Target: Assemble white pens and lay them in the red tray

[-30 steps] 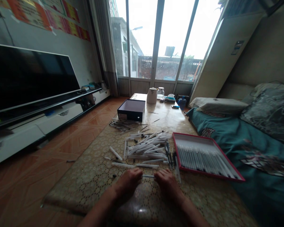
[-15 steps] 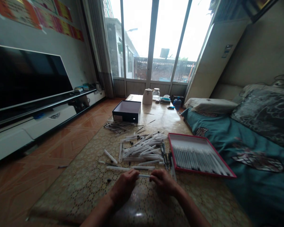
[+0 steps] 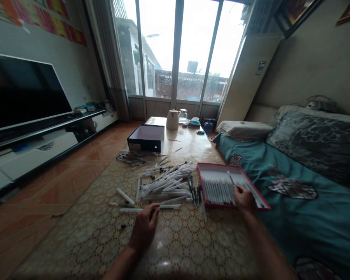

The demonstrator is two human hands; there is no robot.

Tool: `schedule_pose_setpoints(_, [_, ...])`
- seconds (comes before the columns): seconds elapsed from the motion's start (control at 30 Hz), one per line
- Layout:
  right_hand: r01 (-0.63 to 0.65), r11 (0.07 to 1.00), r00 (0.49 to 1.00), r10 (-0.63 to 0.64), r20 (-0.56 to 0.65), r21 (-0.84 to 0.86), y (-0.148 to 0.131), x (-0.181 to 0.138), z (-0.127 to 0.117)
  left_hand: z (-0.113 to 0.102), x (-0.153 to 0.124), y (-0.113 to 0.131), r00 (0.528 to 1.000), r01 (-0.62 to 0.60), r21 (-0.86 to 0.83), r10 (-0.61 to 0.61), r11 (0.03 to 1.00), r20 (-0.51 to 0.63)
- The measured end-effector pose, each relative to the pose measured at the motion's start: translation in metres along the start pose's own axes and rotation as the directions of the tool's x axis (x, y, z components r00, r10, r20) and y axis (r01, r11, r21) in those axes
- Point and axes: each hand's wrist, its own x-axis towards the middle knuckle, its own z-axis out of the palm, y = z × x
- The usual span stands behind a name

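Grip first, dude: what are you hanging onto?

— OK, so my right hand has a slim whitish pen pinched tight at its near end. The far end sticks out past my knuckles, leaning a bit left. It's over the red-edged box, right by the row of pens lined up inside. Can't tell if it's touching them, tbh.

And the left hand?

— Left hand is low at the near side of the loose pile, curled, right by a white tube lying crosswise. Can't tell whether I'm pinching something there or just resting, sorry.

Cool, what's around all that?

— Messy heap of white tubes just past my left, some dark slim pieces between the heap and the box, and a little black cap off to the left. It's all on a patterned table.

And further out?

— Dark box with a pale inside, dark thin sticks in front of it, then a pale jug and a glass jar near the far end. Teal-covered couch on the right, big TV on the left.
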Motion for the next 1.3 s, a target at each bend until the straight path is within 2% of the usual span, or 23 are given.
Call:
schedule_pose_setpoints(0.17, [-0.070, 0.992, 0.996, 0.075, 0.046, -0.105, 0.010, 0.012, 0.007, -0.003, 0.002, 0.004, 1.000, -0.003, -0.004, 0.003, 1.000, -0.012])
schedule_pose_setpoints(0.3, [-0.047, 0.991, 0.995, 0.056, 0.077, -0.123, 0.016, 0.011, 0.014, -0.004, 0.001, 0.007, 1.000, -0.008, 0.001, 0.008, 1.000, -0.006])
schedule_pose_setpoints(0.4, [-0.020, 0.992, 0.998, 0.026, 0.051, -0.121, 0.017, 0.007, 0.014, -0.004, 0.001, 0.007, 1.000, -0.004, 0.000, 0.004, 1.000, -0.005])
schedule_pose_setpoints(0.5, [0.136, 0.990, 0.986, -0.139, -0.090, -0.034, 0.007, -0.008, 0.013, -0.004, 0.000, 0.006, 1.000, 0.004, -0.009, -0.004, 1.000, 0.002])
schedule_pose_setpoints(0.57, [0.340, 0.936, 0.931, -0.321, -0.174, 0.094, -0.006, -0.029, 0.015, -0.004, -0.001, 0.006, 1.000, -0.003, -0.012, 0.003, 1.000, 0.008])
schedule_pose_setpoints(0.63, [0.475, 0.853, 0.879, -0.453, -0.145, 0.217, -0.020, -0.055, 0.019, -0.004, -0.001, 0.006, 1.000, -0.014, -0.002, 0.014, 1.000, 0.010])
schedule_pose_setpoints(0.73, [0.561, 0.762, 0.812, -0.583, -0.033, 0.323, -0.037, -0.097, 0.032, -0.003, -0.002, 0.008, 0.999, -0.029, 0.044, 0.028, 0.999, 0.023])
schedule_pose_setpoints(0.87, [0.571, 0.739, 0.798, -0.602, -0.031, 0.357, -0.045, -0.131, 0.050, -0.002, 0.000, 0.015, 0.996, -0.066, 0.138, 0.057, 0.988, 0.068])
schedule_pose_setpoints(1.07, [0.591, 0.743, 0.792, -0.608, -0.051, 0.314, -0.043, -0.137, 0.059, 0.003, 0.010, 0.031, 0.971, -0.051, 0.296, -0.022, 0.954, 0.236])
schedule_pose_setpoints(1.2, [0.587, 0.753, 0.798, -0.601, -0.053, 0.296, -0.041, -0.135, 0.059, 0.008, 0.012, 0.030, 0.977, -0.036, 0.375, -0.047, 0.926, 0.210])
schedule_pose_setpoints(1.3, [0.587, 0.757, 0.797, -0.602, -0.044, 0.287, -0.041, -0.135, 0.060, 0.010, 0.009, 0.024, 0.989, -0.050, 0.362, -0.003, 0.931, 0.146])
